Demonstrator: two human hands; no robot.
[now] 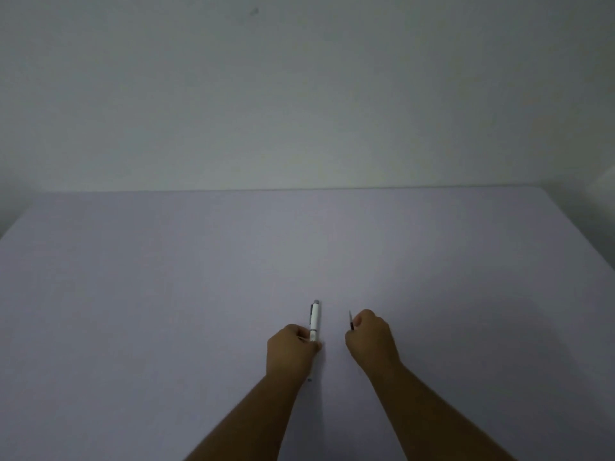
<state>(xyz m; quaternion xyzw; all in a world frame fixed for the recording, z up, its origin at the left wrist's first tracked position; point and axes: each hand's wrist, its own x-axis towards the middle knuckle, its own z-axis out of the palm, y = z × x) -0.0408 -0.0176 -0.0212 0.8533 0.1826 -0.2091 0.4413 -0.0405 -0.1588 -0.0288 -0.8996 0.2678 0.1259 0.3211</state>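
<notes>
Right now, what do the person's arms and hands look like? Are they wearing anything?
The left arm and right arm are bare, with no sleeves in view. The left hand and right hand wear no gloves, and no watch, bracelet or ring shows. The light is dim.

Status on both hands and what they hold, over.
Left hand grips white pen barrel. Right hand pinches thin dark rod. Pieces apart, nothing between them.
</notes>
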